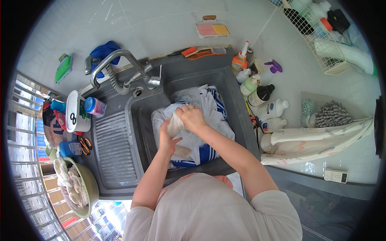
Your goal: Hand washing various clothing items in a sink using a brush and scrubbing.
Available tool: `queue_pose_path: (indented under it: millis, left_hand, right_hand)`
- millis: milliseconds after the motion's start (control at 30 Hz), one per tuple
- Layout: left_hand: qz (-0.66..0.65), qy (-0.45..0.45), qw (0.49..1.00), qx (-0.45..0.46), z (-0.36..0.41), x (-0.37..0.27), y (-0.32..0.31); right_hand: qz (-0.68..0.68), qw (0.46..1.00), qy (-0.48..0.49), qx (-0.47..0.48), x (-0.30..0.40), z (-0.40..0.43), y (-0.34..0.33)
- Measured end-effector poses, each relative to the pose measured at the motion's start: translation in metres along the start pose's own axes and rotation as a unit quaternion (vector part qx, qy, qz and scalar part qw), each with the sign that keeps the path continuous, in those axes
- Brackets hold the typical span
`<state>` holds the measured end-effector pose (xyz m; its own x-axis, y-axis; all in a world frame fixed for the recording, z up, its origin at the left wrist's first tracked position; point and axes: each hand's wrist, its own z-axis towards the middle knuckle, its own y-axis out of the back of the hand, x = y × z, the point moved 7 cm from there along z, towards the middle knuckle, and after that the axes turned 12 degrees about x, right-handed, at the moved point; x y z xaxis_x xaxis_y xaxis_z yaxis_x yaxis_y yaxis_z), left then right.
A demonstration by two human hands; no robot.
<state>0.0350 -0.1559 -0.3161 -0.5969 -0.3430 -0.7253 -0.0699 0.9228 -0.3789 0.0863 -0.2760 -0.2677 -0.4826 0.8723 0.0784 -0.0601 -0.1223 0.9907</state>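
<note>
Both of my hands grip a bunched, wet, off-white cloth (175, 126) over the grey sink basin (141, 144). My left hand (166, 140) holds its lower left side, with the thumb spread to the right. From the upper right, my right hand (191, 117) is closed around the cloth's top end. Below them lies a soapy heap of white garments with blue stripes (208, 152), which fills much of the basin. A pale ribbed block (181, 152), perhaps a brush or soap, rests on the heap beneath my left wrist. Suds (185, 95) float near the back.
A chrome faucet (153, 79) arches over the ribbed washboard (113, 147) on the left. Several bottles (267, 110) line the right edge. Orange-handled brushes (208, 53) lie along the back ledge. A green basin (93, 186) of laundry, orange-handled scissors (86, 146) and a white tub (79, 111) stand left.
</note>
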Motion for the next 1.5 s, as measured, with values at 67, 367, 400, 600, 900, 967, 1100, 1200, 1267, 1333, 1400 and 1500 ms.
queue_pose_path:
  millis: [67, 367, 400, 600, 900, 967, 1100, 1200, 1267, 1333, 1400, 1500]
  left_hand:
    - [-0.257, 0.005, 0.963, 0.074, -0.008, -0.021, -0.022]
    - [-0.112, -0.362, 0.925, -0.017, -0.045, -0.149, -0.076]
    - [-0.082, -0.364, 0.927, 0.032, -0.043, -0.156, -0.082]
    - [0.026, -0.296, 0.941, 0.164, -0.032, -0.145, -0.086]
    - [0.014, -0.197, 0.955, 0.221, -0.022, -0.104, -0.068]
    - [0.0, -0.186, 0.954, 0.236, -0.019, -0.098, -0.064]
    - [-0.003, -0.117, 0.961, 0.252, 0.004, -0.067, -0.043]
    - [-0.009, -0.096, 0.967, 0.234, 0.006, -0.039, -0.031]
    - [0.073, -0.004, 0.973, 0.218, 0.013, 0.006, -0.006]
    - [0.096, 0.038, 0.969, 0.223, 0.009, 0.039, -0.004]
    - [0.119, 0.079, 0.962, 0.232, 0.004, 0.058, -0.014]
    - [-0.14, 0.127, 0.97, 0.155, -0.009, 0.057, -0.036]
  right_hand:
    - [0.006, 0.999, 0.023, -0.044, 0.004, 0.0, 0.027]
    - [0.306, 0.902, -0.095, -0.289, -0.002, -0.015, 0.128]
    - [0.375, 0.884, -0.11, -0.257, -0.006, -0.013, 0.122]
    - [0.612, 0.775, -0.085, -0.133, -0.005, -0.021, 0.08]
    - [0.796, 0.592, -0.086, 0.096, 0.021, -0.046, 0.021]
    - [0.81, 0.567, -0.098, 0.114, 0.025, -0.051, 0.011]
    - [0.838, 0.499, -0.172, 0.138, 0.03, -0.063, -0.007]
    - [0.837, 0.487, -0.227, 0.097, 0.015, -0.073, -0.02]
    - [0.871, 0.423, -0.243, 0.057, 0.009, -0.074, -0.018]
    - [0.876, 0.42, -0.232, 0.043, -0.001, -0.071, -0.013]
    - [0.884, 0.414, -0.218, 0.022, -0.008, -0.07, -0.011]
    - [0.886, 0.408, -0.22, 0.024, -0.003, -0.073, -0.009]
